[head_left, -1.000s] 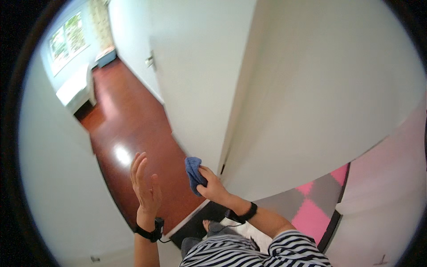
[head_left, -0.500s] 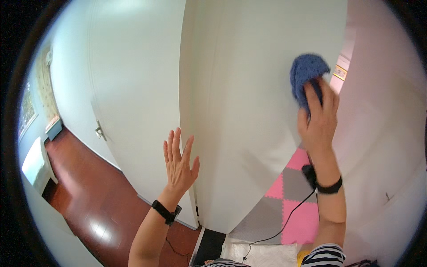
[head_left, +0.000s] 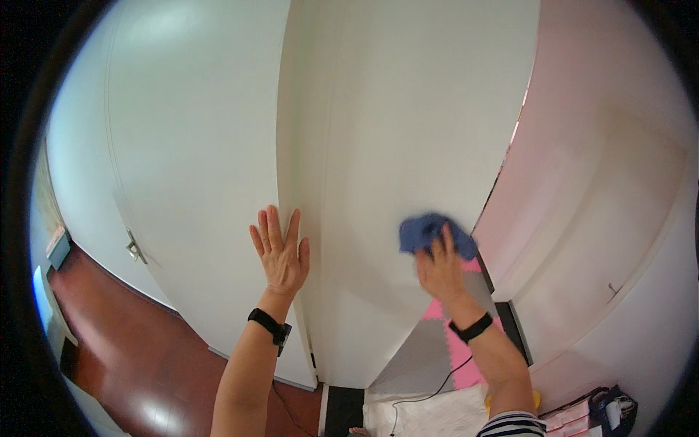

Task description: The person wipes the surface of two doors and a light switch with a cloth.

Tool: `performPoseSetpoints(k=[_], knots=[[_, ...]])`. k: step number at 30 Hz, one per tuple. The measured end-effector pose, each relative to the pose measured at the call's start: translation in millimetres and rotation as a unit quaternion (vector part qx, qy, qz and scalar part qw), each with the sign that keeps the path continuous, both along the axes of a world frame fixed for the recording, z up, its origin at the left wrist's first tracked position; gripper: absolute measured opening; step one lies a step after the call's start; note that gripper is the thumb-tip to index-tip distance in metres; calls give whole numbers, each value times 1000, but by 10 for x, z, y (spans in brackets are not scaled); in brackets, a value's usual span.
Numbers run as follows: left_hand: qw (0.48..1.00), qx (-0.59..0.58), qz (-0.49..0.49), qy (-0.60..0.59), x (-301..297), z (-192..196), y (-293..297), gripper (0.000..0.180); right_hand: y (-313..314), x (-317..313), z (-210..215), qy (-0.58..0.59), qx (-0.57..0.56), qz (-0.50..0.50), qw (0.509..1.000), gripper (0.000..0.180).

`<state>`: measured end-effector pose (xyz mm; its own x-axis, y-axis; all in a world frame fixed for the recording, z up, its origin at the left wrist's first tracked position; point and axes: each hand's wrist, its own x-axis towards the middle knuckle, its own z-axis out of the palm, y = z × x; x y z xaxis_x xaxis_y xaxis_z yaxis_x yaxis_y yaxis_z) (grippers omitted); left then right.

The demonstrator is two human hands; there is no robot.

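Note:
My right hand (head_left: 443,277) holds a blue cloth (head_left: 419,233) against the lower right part of a broad white door panel (head_left: 400,124). The cloth is bunched under the fingers and its edges stick out on both sides. My left hand (head_left: 284,262) is open, fingers stretched upward, at the edge where a second white door (head_left: 196,146) meets the panel. Whether its palm presses on the surface I cannot tell. Both wrists wear black bands, and a thin dark cable hangs near the right forearm.
A metal door handle (head_left: 135,247) is on the left door, above a reddish wood floor (head_left: 167,364). Pink and grey foam tiles (head_left: 415,360) and a white mat (head_left: 429,411) lie at lower right. Beyond them are a pink wall (head_left: 582,146) and a dark bag (head_left: 615,408).
My right hand has moved the blue cloth down and to the left across the panel. My left hand stays by the door edge, still open. The view has turned somewhat to the right.

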<state>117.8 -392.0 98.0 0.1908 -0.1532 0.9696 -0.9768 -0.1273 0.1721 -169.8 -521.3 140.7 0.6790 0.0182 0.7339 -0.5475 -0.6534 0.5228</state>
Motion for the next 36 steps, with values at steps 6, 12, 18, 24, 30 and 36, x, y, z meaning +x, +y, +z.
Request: performPoseSetpoints(k=[6,12,18,24,30,36], knots=[[999,-15,29,0,141,-41,-30,45,-19,42,-196,39,-21,53,998,17],[999,-37,30,-8,202,-96,-44,45,102,292,1208,29,-107,-14,994,30],[1000,-21,17,1,177,-88,-47,49,228,621,2418,-71,-151,25,986,32],[998,-50,25,-3,173,-72,-65,48,219,952,2754,-132,-173,40,975,37],[997,-81,-11,-16,228,-93,-67,48,376,1163,2429,-118,-143,50,981,48],[997,-74,-17,-6,231,-71,-8,48,481,1369,1379,111,-42,51,992,45]])
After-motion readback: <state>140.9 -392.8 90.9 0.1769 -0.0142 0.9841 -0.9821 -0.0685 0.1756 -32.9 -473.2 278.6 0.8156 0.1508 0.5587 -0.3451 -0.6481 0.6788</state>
